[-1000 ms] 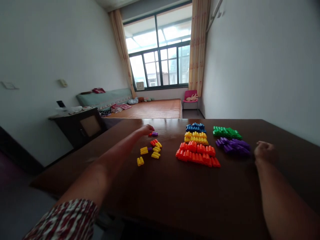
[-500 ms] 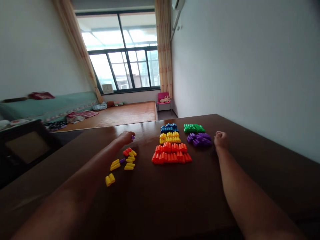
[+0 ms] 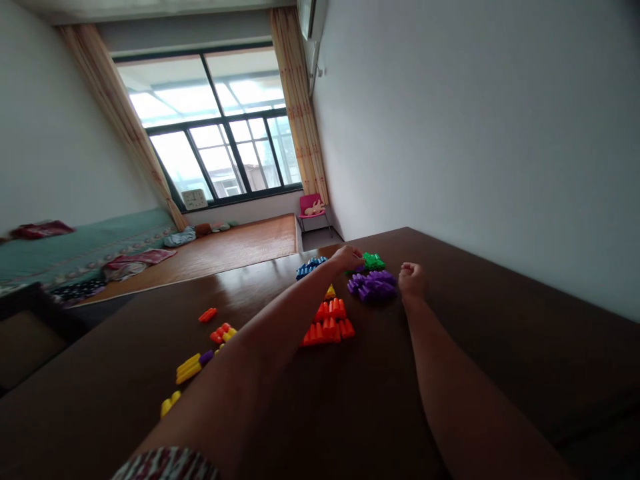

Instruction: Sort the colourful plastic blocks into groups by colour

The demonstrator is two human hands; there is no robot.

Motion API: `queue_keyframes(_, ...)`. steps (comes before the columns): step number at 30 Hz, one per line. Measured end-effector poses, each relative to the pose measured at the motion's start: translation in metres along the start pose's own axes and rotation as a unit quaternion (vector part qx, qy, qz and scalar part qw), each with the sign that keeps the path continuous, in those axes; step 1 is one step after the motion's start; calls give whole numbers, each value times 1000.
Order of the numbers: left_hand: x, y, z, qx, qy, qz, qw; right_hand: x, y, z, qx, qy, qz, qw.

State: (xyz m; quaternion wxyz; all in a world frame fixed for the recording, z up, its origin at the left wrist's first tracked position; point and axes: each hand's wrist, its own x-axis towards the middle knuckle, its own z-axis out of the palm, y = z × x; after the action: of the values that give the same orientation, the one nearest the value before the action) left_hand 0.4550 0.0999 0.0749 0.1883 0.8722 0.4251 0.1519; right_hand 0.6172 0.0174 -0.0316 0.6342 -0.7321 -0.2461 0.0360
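Note:
My left hand (image 3: pixel 347 257) reaches across the table with its fingers pinched on a small purple plastic tube piece (image 3: pixel 359 269). It is just above the purple pile (image 3: pixel 373 285) and beside the green pile (image 3: pixel 373 261). My right hand (image 3: pixel 413 281) rests as a closed fist to the right of the purple pile, and nothing shows in it. Orange pieces (image 3: pixel 329 330) lie in rows nearer me. My left forearm partly covers them, the blue pile (image 3: pixel 310 268) and the yellow pieces (image 3: pixel 331 291).
On the left of the dark table (image 3: pixel 370 400) lie loose yellow pieces (image 3: pixel 189 369), a purple piece (image 3: pixel 206 358), orange pieces (image 3: pixel 221 333) and a lone orange one (image 3: pixel 207 315). A white wall (image 3: pixel 475 133) runs along the right. A pink chair (image 3: pixel 313 207) stands beyond the table.
My left hand has moved right with the purple piece, from the loose pieces to the purple and green piles. My right hand stays a fist there. The view has turned slightly right.

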Motion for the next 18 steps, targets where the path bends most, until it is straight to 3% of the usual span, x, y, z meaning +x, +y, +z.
queue_keyframes(7, 18, 13, 20, 86, -29, -9, 996, -7, -9, -1, 15, -21, -24, 999)
queue_keyframes(18, 18, 30, 19, 169, -76, -16, 983, -8, -6, 1, -13, -54, -28, 998)
